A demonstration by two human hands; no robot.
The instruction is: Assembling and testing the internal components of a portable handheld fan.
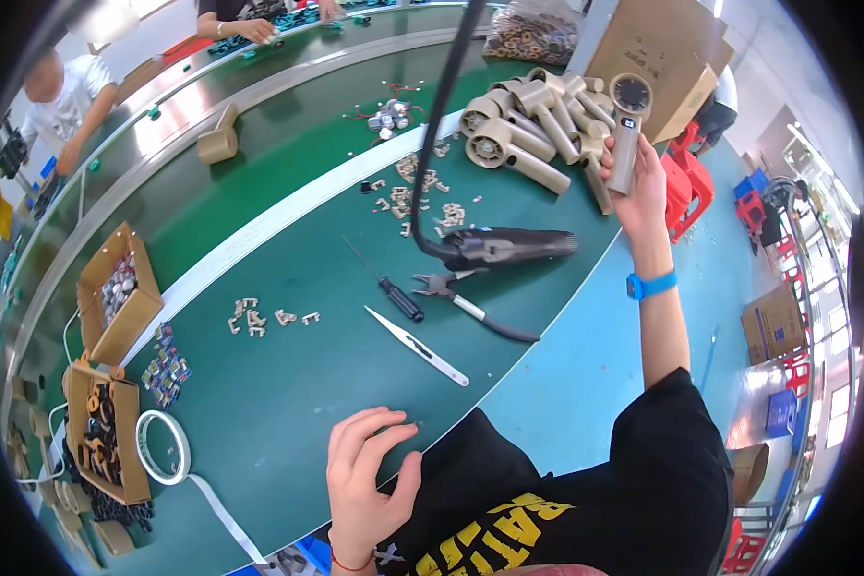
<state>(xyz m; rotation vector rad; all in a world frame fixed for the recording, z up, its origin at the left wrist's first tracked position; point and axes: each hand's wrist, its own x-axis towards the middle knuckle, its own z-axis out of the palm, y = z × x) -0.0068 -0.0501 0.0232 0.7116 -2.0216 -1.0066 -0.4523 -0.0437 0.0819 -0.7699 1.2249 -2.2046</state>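
My right hand (643, 187) is raised past the table's right edge, its fingers wrapped round the handle of a beige handheld fan (625, 152). The fan stands upright, with a dark round grille on top and a small lit display below it. Beside it on the table lies a pile of similar beige fan housings (520, 140). My left hand (370, 475) hovers over the near table edge, fingers spread and curved, holding nothing. Pale flat tweezers (418, 348) lie closest to it. Beyond them are a black screwdriver (400, 299) and pliers (475, 309) with dark-and-white handles.
A black corded tool (514, 248) lies mid-table, its cable rising across the view. Small beige parts (250, 317) are scattered about. Cardboard boxes (120, 326) and a tape roll (164, 447) stand left. A large carton (658, 58) is behind the housings. People (72, 96) work across the table.
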